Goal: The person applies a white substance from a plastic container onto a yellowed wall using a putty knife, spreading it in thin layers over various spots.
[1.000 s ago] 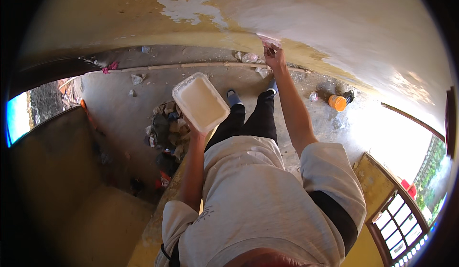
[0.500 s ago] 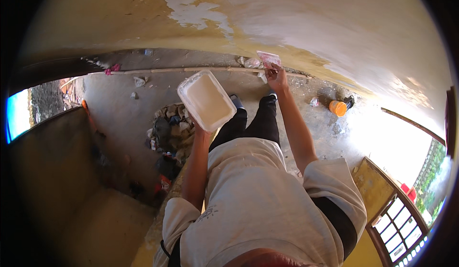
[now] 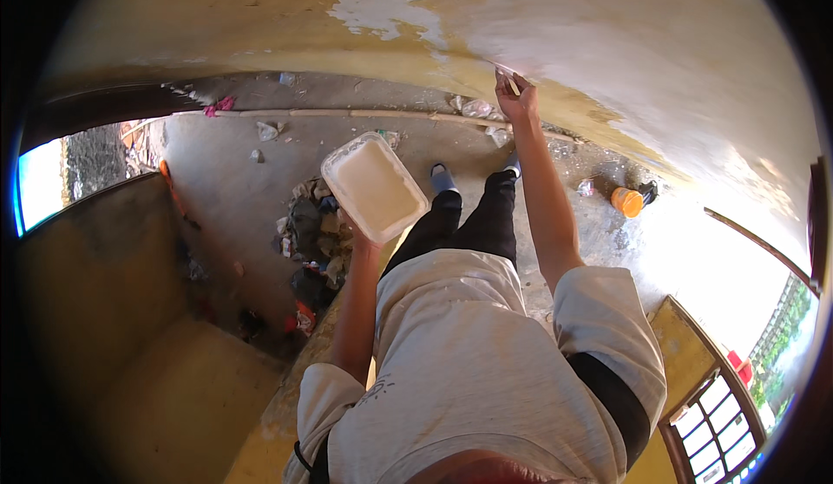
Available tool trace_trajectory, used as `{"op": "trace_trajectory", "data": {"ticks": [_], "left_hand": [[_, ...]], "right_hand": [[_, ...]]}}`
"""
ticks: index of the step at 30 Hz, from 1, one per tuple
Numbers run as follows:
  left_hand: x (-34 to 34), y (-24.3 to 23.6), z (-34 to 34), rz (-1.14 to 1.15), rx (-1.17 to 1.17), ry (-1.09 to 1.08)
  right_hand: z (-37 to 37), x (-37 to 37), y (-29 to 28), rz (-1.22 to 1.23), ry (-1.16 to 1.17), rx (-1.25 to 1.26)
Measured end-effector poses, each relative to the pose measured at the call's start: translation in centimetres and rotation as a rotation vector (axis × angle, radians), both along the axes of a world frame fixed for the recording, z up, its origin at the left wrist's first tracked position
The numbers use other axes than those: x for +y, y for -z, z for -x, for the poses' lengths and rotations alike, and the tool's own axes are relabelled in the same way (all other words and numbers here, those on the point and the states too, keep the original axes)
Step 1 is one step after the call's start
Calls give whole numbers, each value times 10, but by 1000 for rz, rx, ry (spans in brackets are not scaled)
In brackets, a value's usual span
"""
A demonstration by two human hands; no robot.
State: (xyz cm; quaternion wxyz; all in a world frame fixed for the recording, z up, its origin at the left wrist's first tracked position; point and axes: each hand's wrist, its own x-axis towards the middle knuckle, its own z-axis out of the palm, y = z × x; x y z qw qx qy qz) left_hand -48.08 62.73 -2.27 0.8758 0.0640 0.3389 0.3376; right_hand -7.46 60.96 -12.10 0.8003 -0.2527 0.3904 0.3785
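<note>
Yellow plastered wall (image 3: 260, 24), patched white toward the upper right, now has the right hand (image 3: 514, 101) pressing a putty knife (image 3: 508, 81) against it again, higher than half a second ago. Left hand (image 3: 363, 239) grips the white tray (image 3: 373, 185) of filler from beneath, at frame centre. Blade mostly hidden; rubbish pile (image 3: 312, 241) indistinct.

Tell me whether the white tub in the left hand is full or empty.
Nearly full: the white tub, held level on the left hand, shows pale cream filling almost up to its rim.
</note>
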Motion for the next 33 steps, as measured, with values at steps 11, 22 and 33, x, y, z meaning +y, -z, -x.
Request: {"op": "trace_trajectory", "data": {"ticks": [11,22,33], "left_hand": [[5,6,-26,-9,-97,35],[-7,8,2,16,-24,16],[4,-3,-12,-8,-124,60]], "right_hand": [[42,-95,-65,-60,-47,-280],[78,3,81,-5,-341,-183],[20,-5,-33,-57,36,0]]}}
